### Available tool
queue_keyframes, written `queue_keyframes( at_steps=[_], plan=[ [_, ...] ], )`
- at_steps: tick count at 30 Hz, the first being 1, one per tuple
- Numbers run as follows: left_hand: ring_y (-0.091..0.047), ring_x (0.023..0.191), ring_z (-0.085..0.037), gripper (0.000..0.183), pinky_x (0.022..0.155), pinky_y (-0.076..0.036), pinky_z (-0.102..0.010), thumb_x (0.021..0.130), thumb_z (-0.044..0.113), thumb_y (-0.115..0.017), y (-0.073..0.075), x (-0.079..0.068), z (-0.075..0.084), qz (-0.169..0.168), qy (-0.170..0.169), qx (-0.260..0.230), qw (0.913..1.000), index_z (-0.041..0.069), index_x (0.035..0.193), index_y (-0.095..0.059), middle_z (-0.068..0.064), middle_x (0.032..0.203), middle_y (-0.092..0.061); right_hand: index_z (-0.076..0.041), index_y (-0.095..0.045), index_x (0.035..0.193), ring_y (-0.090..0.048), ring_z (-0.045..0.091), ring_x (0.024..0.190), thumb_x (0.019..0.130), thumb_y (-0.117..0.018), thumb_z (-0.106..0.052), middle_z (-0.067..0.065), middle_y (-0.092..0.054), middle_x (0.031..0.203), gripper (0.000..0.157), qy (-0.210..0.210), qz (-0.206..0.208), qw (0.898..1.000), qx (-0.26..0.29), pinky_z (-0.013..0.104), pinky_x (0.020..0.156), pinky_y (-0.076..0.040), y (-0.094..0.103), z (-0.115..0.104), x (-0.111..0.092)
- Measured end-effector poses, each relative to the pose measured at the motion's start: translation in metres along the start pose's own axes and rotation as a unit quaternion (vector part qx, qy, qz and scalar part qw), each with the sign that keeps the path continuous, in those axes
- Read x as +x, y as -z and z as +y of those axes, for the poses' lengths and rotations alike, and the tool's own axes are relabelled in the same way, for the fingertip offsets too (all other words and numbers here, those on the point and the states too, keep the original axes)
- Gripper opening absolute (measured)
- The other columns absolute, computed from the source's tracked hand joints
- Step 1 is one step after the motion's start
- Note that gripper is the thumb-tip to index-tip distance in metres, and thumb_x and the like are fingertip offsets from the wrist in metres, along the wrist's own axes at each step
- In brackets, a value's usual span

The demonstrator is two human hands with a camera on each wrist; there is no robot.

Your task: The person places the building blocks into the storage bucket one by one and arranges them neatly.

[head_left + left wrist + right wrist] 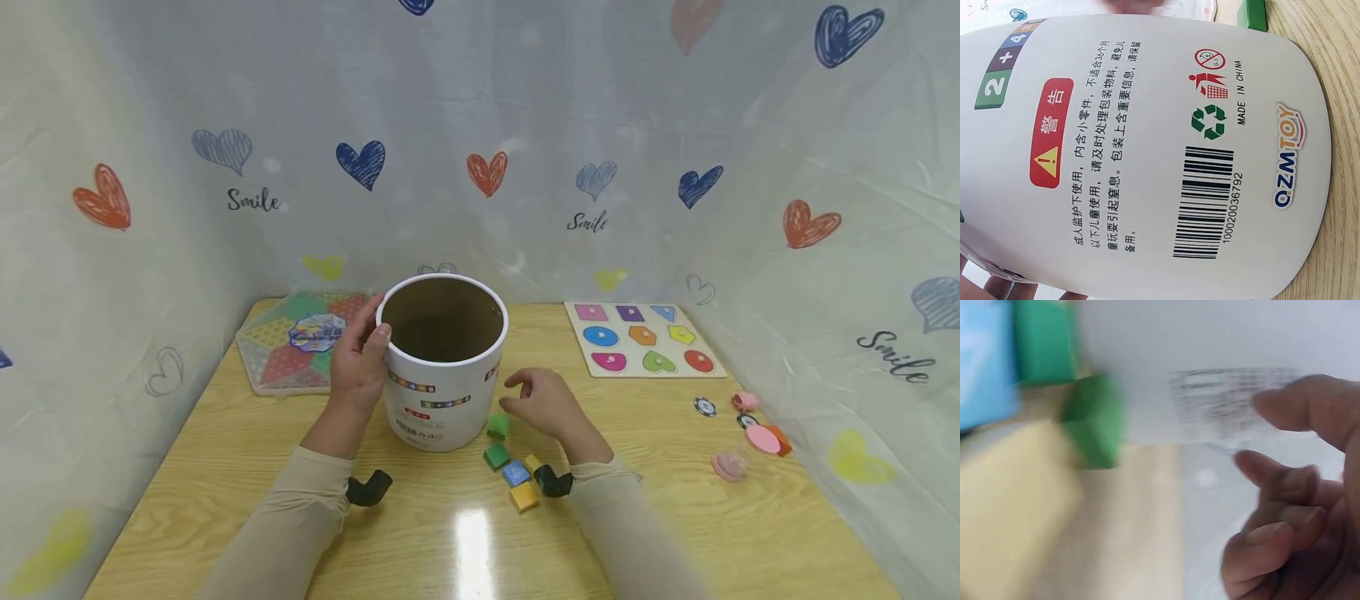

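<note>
The bucket (441, 383) stands left of the blocks (516, 473) and puzzle board (624, 344).

From here I see a smooth bucket (442, 383), smooth-faced blocks (524, 498), a glossy wood-grain bench (408, 546) and creased, plastic-like curtain (525, 92).

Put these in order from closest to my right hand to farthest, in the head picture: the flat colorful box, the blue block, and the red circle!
From your right hand:
1. blue block: just in front, slightly left
2. red circle: off to the right, on the puzzle board
3. flat colorful box: back left, farthest
</note>
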State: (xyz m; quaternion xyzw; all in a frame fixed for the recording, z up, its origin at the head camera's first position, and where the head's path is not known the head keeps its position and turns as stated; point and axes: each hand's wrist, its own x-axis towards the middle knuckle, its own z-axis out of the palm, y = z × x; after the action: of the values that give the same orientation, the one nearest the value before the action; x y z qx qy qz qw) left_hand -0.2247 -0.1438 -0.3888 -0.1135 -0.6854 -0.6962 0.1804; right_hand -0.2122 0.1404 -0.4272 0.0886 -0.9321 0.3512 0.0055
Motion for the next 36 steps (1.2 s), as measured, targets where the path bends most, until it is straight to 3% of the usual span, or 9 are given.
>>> queue_keyframes(
  at_steps=[3,6,11,15,19,24,29,32,36],
  plan=[
    [-0.045,0.125,-0.028,0.046,0.101,-0.039,-0.047,0.095,0.023,-0.052,0.001,0.002,-0.008,0.001,-0.003,-0.002,1.0,0.023,0.141,-0.047,-0.011,0.136,-0.05,-0.013,-0.068,0.102,-0.051,0.016,0.068,0.078,-0.073,-0.031,0.0,-0.056,0.076,0.03,-0.04,-0.065,0.997,-0.026,0.03,0.057,-0.044,-0.017,0.015,-0.002],
    [-0.047,0.123,-0.026,0.046,0.1,-0.041,-0.046,0.095,0.027,-0.052,0.001,0.002,-0.01,0.002,-0.016,-0.001,0.9999,0.025,0.14,-0.048,-0.009,0.135,-0.051,-0.014,-0.067,0.099,-0.054,0.018,0.073,0.077,-0.074,-0.03,0.002,-0.058,0.081,0.028,-0.07,-0.098,0.993,-0.016,0.032,0.061,-0.046,-0.026,0.02,-0.004],
    [-0.049,0.12,-0.024,0.046,0.097,-0.042,-0.045,0.094,0.03,-0.052,0.0,0.004,-0.011,0.005,-0.038,-0.005,0.9992,0.022,0.139,-0.049,-0.009,0.132,-0.054,-0.014,-0.065,0.098,-0.057,0.02,0.075,0.075,-0.075,-0.026,0.003,-0.06,0.083,0.028,-0.095,-0.118,0.988,0.017,0.033,0.063,-0.049,-0.03,0.021,-0.007],
    [-0.049,0.119,-0.023,0.046,0.096,-0.042,-0.045,0.094,0.03,-0.053,0.0,0.004,-0.012,0.005,-0.035,0.003,0.9994,0.024,0.139,-0.05,-0.007,0.131,-0.054,-0.014,-0.065,0.098,-0.057,0.02,0.074,0.074,-0.076,-0.027,0.003,-0.06,0.083,0.029,-0.105,-0.115,0.988,0.017,0.032,0.062,-0.049,-0.029,0.021,-0.01],
    [-0.049,0.121,-0.024,0.046,0.098,-0.041,-0.046,0.094,0.026,-0.052,0.001,0.003,-0.01,0.003,-0.025,0.003,0.9997,0.022,0.14,-0.049,-0.009,0.133,-0.053,-0.018,-0.065,0.098,-0.054,0.019,0.075,0.073,-0.076,-0.033,0.001,-0.058,0.082,0.031,-0.101,-0.072,0.992,-0.01,0.032,0.061,-0.046,-0.02,0.016,-0.011],
    [-0.046,0.122,-0.035,0.048,0.098,-0.042,-0.044,0.094,0.019,-0.05,0.0,-0.002,0.008,-0.002,-0.029,-0.006,0.9996,0.009,0.141,-0.046,-0.021,0.134,-0.05,-0.015,-0.068,0.098,-0.049,0.017,0.063,0.072,-0.073,-0.03,0.002,-0.055,0.071,0.03,-0.044,0.003,0.999,-0.032,0.03,0.052,-0.041,0.005,0.004,-0.009],
    [-0.045,0.122,-0.039,0.049,0.098,-0.041,-0.046,0.094,0.019,-0.049,-0.002,-0.007,0.023,-0.002,-0.031,0.008,0.9995,0.005,0.14,-0.044,-0.023,0.133,-0.049,-0.014,-0.068,0.098,-0.044,0.017,0.051,0.073,-0.072,-0.027,0.002,-0.051,0.063,0.028,-0.006,0.049,0.999,0.0,0.03,0.047,-0.037,0.035,-0.019,-0.018],
    [-0.045,0.122,-0.039,0.049,0.098,-0.04,-0.046,0.093,0.019,-0.049,-0.002,-0.008,0.023,-0.002,-0.032,0.004,0.9995,0.004,0.14,-0.044,-0.024,0.133,-0.049,-0.015,-0.067,0.098,-0.041,0.016,0.049,0.076,-0.073,-0.027,0.002,-0.048,0.061,0.026,0.03,0.089,0.995,0.042,0.029,0.046,-0.036,0.054,-0.038,-0.026],
    [-0.045,0.122,-0.04,0.05,0.096,-0.042,-0.04,0.093,0.019,-0.049,-0.002,-0.008,0.023,-0.003,-0.033,-0.001,0.9995,0.004,0.14,-0.044,-0.026,0.133,-0.049,-0.016,-0.067,0.1,-0.036,0.016,0.048,0.078,-0.075,-0.027,0.004,-0.042,0.061,0.025,0.101,0.15,0.978,0.104,0.028,0.045,-0.034,0.072,-0.068,-0.032]
  ],
)
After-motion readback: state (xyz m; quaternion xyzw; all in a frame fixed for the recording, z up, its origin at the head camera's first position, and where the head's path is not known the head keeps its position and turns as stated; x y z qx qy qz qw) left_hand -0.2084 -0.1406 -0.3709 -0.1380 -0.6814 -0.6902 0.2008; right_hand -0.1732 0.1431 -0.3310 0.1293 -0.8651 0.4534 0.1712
